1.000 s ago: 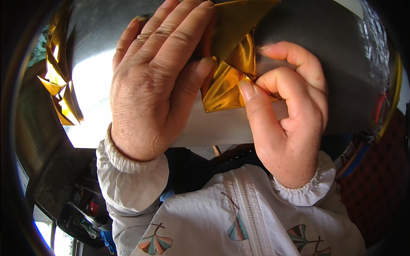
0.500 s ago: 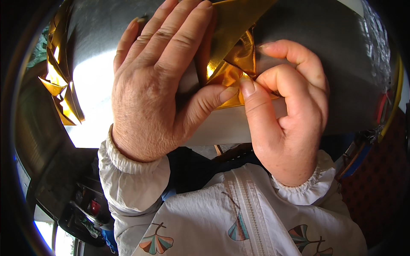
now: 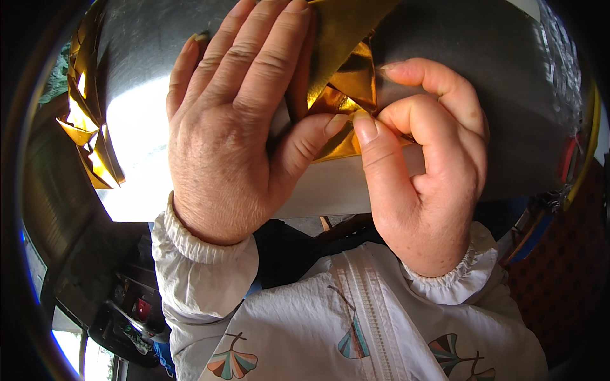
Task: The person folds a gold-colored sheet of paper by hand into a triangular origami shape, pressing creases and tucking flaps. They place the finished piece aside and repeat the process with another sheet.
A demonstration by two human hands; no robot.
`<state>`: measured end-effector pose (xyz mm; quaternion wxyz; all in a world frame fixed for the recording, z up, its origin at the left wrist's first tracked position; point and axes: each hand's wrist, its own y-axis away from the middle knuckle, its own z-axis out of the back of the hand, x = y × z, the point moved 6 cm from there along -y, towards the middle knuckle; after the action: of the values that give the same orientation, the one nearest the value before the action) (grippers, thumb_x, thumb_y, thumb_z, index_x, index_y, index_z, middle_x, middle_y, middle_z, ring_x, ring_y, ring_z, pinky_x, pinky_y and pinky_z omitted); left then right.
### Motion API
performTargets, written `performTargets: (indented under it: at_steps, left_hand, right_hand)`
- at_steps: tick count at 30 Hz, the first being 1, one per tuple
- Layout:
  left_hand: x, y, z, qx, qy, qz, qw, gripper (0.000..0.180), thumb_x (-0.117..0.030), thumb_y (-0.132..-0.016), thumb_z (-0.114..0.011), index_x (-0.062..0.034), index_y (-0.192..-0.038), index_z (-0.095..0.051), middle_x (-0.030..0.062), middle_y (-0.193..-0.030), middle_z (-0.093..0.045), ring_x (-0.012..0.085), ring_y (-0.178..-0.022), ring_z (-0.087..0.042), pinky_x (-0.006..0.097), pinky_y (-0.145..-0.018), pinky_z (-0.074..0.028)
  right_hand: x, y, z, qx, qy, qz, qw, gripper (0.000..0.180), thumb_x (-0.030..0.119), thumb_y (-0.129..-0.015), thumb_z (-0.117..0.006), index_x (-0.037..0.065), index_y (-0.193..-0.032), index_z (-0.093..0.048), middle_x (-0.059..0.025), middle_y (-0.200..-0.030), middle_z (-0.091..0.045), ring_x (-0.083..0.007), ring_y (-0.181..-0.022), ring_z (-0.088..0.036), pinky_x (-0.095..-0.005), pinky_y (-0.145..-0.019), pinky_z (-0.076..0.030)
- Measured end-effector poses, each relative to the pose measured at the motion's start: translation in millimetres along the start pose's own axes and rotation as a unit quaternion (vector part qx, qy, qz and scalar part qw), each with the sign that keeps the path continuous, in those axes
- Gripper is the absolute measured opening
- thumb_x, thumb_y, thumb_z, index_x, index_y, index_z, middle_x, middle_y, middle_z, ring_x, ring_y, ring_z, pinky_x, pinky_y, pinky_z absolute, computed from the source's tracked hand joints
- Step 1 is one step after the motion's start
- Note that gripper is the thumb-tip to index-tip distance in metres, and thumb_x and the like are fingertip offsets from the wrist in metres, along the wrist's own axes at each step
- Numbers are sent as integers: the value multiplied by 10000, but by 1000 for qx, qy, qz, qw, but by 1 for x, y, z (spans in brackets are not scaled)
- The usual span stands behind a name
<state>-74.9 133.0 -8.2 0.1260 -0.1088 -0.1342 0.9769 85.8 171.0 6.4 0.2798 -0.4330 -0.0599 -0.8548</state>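
Note:
A sheet of shiny gold foil paper (image 3: 348,84), partly folded, lies on the grey metal tabletop (image 3: 445,168). My left hand (image 3: 222,127) rests flat with its fingers stretched toward the far edge, covering the paper's left side. Its thumb presses on the near part of the foil. At the paper's near right, my right hand (image 3: 429,155) pinches a creased bit of the foil between thumb and index finger. Its other fingers curl above the table. The paper's far end runs out of view.
Several folded gold foil pieces (image 3: 89,120) are stacked at the table's left edge. Crumpled clear plastic (image 3: 559,70) lies at the far right, near a red item (image 3: 569,159) and a yellow curved edge (image 3: 588,149). A dark container with odds and ends (image 3: 130,317) stands below left.
The gold paper has shifted slightly left, and its near fold lies a little differently. My left thumb has drawn slightly back. The right hand keeps its pinch.

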Motion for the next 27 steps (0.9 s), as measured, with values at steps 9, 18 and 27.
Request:
performTargets:
  at_steps: [9,18,27]
  left_hand:
    - [-6,4,4,40,-5,41,998,738,-498,-906,-588,-30,-1456,-440,181,-1476,-464,348,-1412,-383,456,-1149,-257]
    - [-1,-9,-1,-44,-41,-25,998,696,-457,-919,-585,-31,-1452,-447,178,-1465,-479,342,-1406,-395,454,-1145,-267]
    - [-5,-2,0,-2,-29,12,1000,684,-459,-931,-567,-36,-1455,-446,167,-1470,-478,335,-1409,-391,456,-1150,-263]
  right_hand:
    - [-2,2,11,22,-14,28,999,205,12,-767,-754,-35,-924,-630,-200,-1183,-591,-188,-908,-641,-257,-731,-529]
    - [-3,3,13,59,0,31,998,131,18,-782,-745,-15,-854,-640,-209,-1238,-578,-157,-835,-630,-249,-703,-507]
    - [-6,5,13,28,43,51,997,97,12,-848,-698,-7,-814,-610,-185,-1262,-552,-101,-683,-544,-242,-643,-467]
